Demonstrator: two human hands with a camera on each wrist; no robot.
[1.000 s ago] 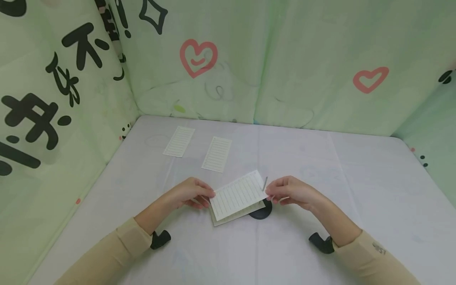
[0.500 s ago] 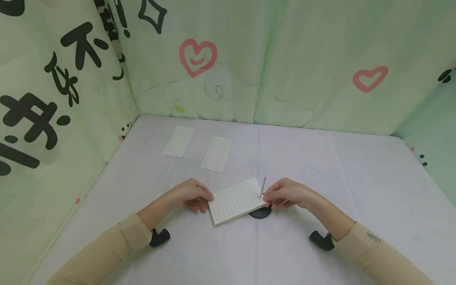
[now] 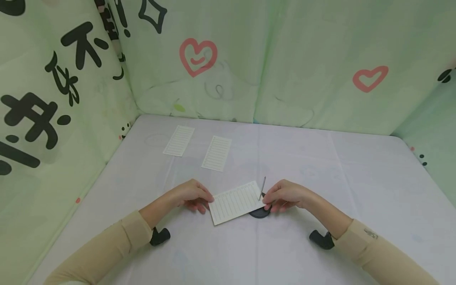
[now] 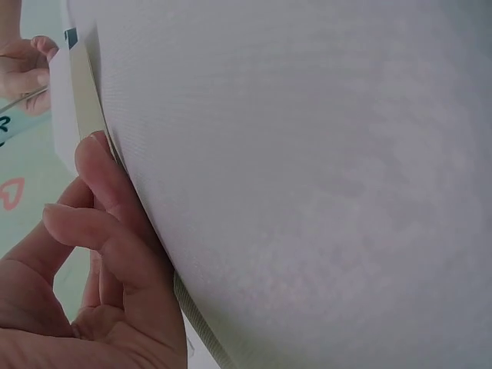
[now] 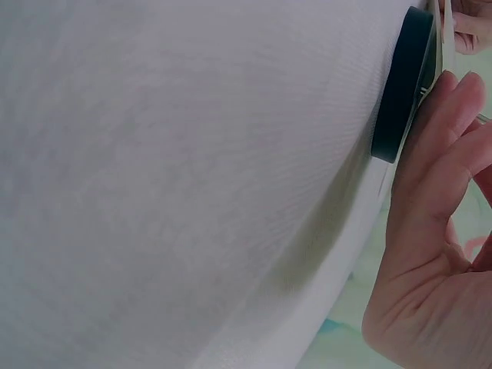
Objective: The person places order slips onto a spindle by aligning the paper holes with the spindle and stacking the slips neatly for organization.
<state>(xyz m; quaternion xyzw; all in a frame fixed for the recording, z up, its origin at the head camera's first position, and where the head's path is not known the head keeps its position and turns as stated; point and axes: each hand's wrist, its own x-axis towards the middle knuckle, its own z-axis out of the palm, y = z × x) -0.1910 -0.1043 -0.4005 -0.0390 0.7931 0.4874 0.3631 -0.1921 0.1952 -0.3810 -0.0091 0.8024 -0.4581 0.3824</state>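
Observation:
A ruled white paper slip (image 3: 235, 202) lies slanted across the middle of the table, lined up over another slip beneath it. My left hand (image 3: 192, 195) pinches its left end. At the right end my right hand (image 3: 286, 195) pinches the corner. Under that corner sits the black round base (image 3: 260, 213) of a bill spike, partly covered by paper. Its thin metal spike (image 3: 263, 186) rises at the slip's right end, close to my right fingertips. In the right wrist view the base (image 5: 401, 88) stands on the cloth right beside my fingers.
Two more ruled slips lie farther back: one slip (image 3: 179, 141) at the far left, another slip (image 3: 217, 153) nearer. A white cloth covers the table (image 3: 320, 158). Green printed curtains (image 3: 303, 59) enclose its back and sides.
The upper slip has come down from a raised, tilted position to lie flat over the lower one. Both hands have lowered slightly with it, and more of the spike shows above the paper.

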